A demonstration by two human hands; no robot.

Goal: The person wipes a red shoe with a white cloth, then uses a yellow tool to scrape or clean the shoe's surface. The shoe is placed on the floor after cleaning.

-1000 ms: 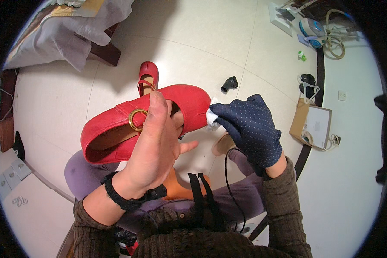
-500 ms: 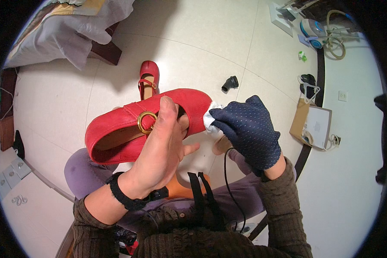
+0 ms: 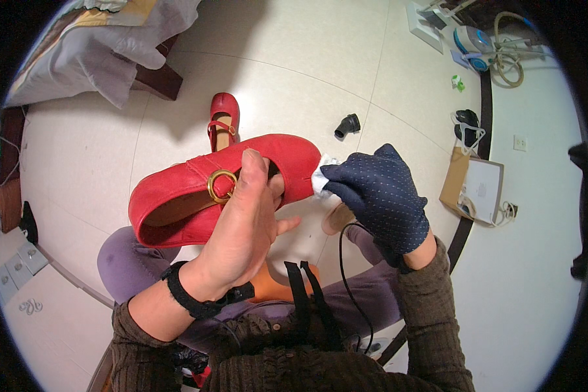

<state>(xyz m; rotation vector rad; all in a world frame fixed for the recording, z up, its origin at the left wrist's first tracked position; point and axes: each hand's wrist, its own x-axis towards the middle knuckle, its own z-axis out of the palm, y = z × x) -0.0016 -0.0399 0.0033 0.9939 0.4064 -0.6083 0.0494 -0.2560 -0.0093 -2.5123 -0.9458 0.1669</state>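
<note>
A red strap shoe (image 3: 196,163) with a round gold buckle lies across my bare left hand (image 3: 242,222). The thumb presses over its strap side, and some fingers reach inside the opening toward the toe. My right hand (image 3: 379,199), in a dark blue dotted glove, pinches a crumpled white cloth (image 3: 321,179) against the toe end of the shoe. Most of that cloth is hidden by the gloved fingers. A matching red shoe (image 3: 224,104) stands on the floor beyond, partly covered by the held one.
On the pale tiled floor (image 3: 294,72) lies a black nozzle piece (image 3: 347,126). A draped grey cloth (image 3: 111,59) hangs over furniture at the far left. Along the right wall are a blue-white vacuum cleaner (image 3: 473,46) and a cardboard box (image 3: 455,179).
The gloved right hand and the white cloth have shifted very slightly at the toe. My left hand holds the shoe in almost the same place.
</note>
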